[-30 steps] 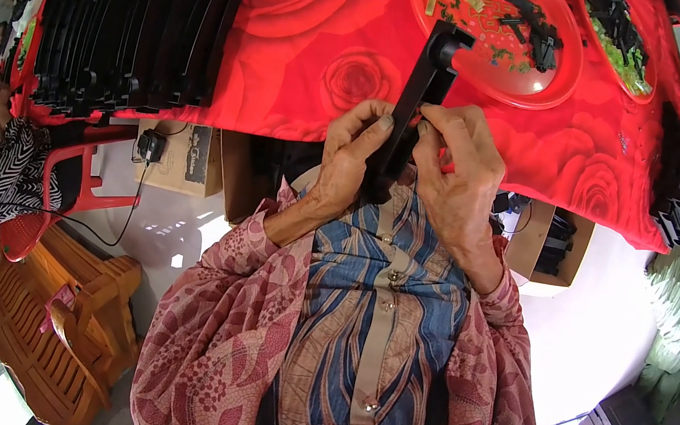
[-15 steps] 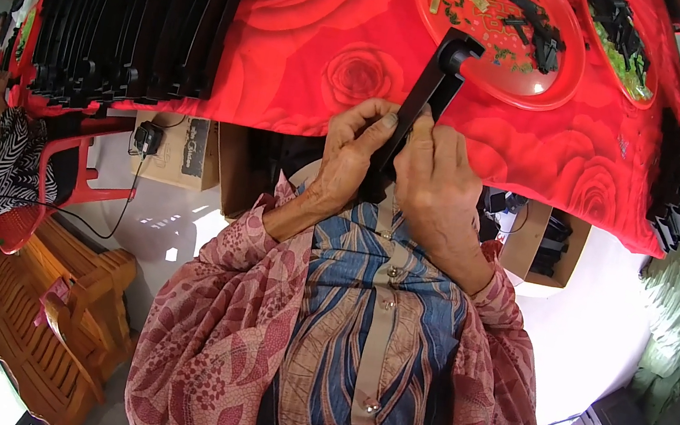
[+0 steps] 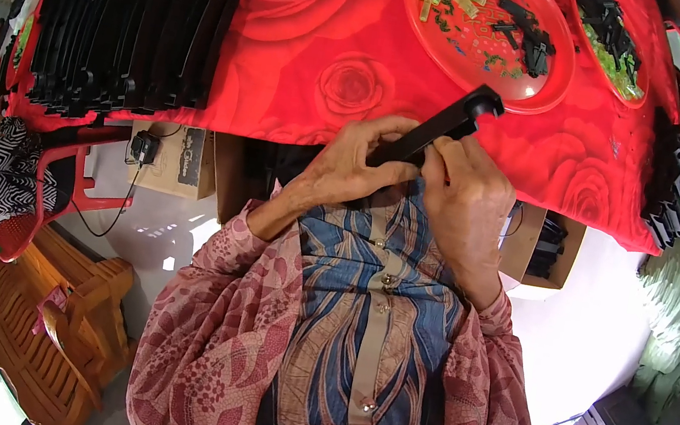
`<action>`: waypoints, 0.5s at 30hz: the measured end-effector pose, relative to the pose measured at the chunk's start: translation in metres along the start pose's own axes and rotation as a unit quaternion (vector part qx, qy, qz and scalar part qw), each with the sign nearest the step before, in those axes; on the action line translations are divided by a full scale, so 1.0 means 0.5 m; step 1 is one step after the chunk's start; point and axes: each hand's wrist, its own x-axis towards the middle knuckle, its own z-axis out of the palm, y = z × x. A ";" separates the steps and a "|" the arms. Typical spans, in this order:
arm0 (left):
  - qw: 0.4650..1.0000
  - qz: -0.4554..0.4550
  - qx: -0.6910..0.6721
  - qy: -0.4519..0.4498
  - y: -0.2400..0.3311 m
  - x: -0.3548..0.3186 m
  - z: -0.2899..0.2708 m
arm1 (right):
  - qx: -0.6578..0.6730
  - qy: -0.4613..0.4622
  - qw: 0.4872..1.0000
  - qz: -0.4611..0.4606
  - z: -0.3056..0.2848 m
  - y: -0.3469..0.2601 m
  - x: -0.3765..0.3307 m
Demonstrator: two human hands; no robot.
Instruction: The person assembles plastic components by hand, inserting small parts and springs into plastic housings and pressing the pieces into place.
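A long black plastic part (image 3: 445,129) with a hooked end slants up and to the right in front of my body. My left hand (image 3: 358,162) is wrapped round its lower end, thumb along the near side. Against its right side, my right hand (image 3: 468,192) is closed with fingers bent; whether a small piece is pinched there is hidden. Beyond the hands, a round red tray (image 3: 467,64) holds pale yellow-green pieces (image 3: 468,1), small green bits and small black pieces (image 3: 538,50).
A row of similar black parts (image 3: 133,36) stands at the table's left, on the red rose-patterned cloth (image 3: 281,45). Another tray (image 3: 611,46) and more black parts (image 3: 675,179) lie at the right, near another person's arm. Cardboard boxes (image 3: 558,254) sit under the table.
The black part has tilted further right and come down nearer my body. My left hand has shifted its hold round the lower end, and my right hand has moved slightly right.
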 end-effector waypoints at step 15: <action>0.924 -0.037 0.299 -0.236 0.064 0.004 -0.090 | 0.232 -0.272 0.924 -0.136 -0.045 0.045 0.066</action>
